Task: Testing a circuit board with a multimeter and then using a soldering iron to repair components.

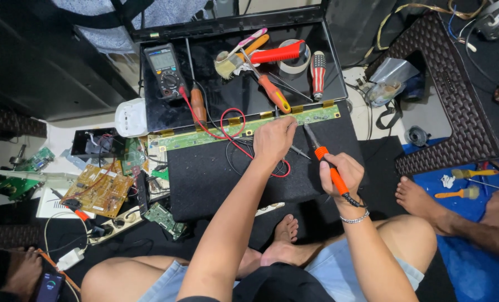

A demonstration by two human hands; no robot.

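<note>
My right hand [343, 173] grips an orange-handled soldering iron [323, 159], its metal tip pointing up at the long green circuit strip [249, 126]. That strip runs along the top edge of a black panel [216, 179]. My left hand [274, 140] rests at the strip, fingers pinched together on something too small to make out. Red and black wires [233, 140] loop across the panel next to that hand.
Behind the strip a black tray [160, 114] holds a multimeter [165, 70], screwdrivers [272, 92], a brush and tape. Circuit boards [98, 190] and a power strip lie left. Another person's feet [423, 198] rest at right, near a brown stool [462, 100].
</note>
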